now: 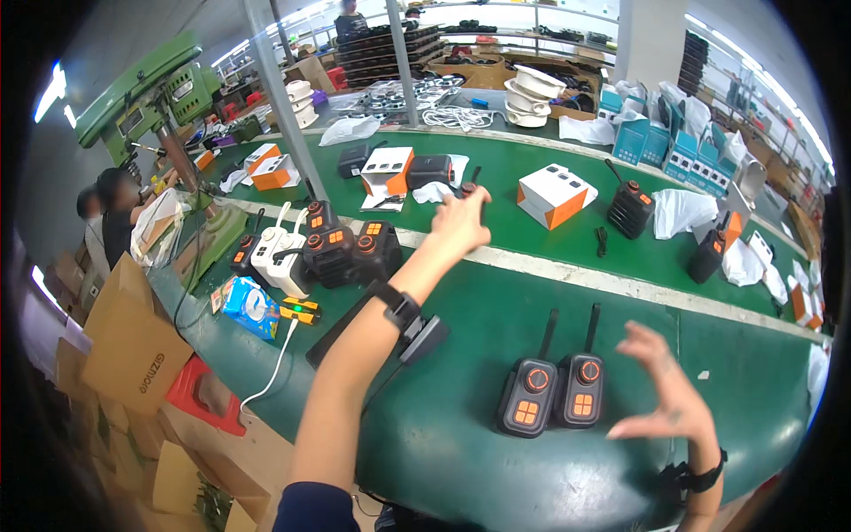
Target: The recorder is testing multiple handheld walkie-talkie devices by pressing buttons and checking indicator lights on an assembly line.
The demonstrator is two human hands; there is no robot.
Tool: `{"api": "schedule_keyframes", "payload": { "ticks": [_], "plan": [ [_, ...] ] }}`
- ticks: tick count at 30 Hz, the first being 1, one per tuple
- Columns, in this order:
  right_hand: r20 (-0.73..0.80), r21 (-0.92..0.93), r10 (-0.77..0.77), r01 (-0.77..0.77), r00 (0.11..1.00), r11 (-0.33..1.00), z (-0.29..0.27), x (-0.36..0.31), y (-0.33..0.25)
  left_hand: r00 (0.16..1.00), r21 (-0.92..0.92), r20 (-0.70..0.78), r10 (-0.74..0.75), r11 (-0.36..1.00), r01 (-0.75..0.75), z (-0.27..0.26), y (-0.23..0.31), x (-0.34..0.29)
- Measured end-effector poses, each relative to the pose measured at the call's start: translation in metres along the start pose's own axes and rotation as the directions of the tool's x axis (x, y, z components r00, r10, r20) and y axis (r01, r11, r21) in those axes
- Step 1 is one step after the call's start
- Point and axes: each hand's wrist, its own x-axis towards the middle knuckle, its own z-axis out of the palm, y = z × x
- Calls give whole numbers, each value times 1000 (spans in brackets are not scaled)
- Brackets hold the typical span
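My left hand (pixel 459 223) reaches out to the far side of the bench, its fingers closed around a small black device with an orange knob (pixel 470 189). Most of that device is hidden by the hand. Two black portable speakers, a left one (pixel 529 397) and a right one (pixel 581 390), stand side by side on the green bench. Each has a ringed knob, orange buttons and a black strap pointing away from me. To the right of the pair, my right hand (pixel 669 390) hovers with thumb and fingers spread, holding nothing.
Black and white speakers (pixel 280 260) cluster at left, beside a blue wipes pack (pixel 251 308) and a yellow device (pixel 300 310) on a white cable. Beyond a pale rail, the green belt (pixel 505 239) carries an orange-white box (pixel 555 195) and another black speaker (pixel 630 210). A green drill press (pixel 142 97) stands left.
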Motion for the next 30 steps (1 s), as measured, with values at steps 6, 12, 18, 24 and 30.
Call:
{"api": "schedule_keyframes", "payload": {
  "ticks": [6,12,18,24,30],
  "plan": [
    [-99,-22,-18,16,995,1000,69,12,-25,973,117,-136,-188,972,204,9,-15,22],
    [-282,-108,-37,7,959,994,53,55,24,983,-196,8,182,964,-177,-29,40,-70],
    [-481,-95,43,-101,876,990,21,170,116,835,-159,412,364,931,-328,-66,95,-189],
    [-585,-186,66,-213,808,959,35,204,153,812,21,290,507,844,-535,-55,109,-205],
    [-555,-382,-76,-172,829,908,27,168,145,795,18,338,504,841,-541,-43,87,-195]
  ]
}}
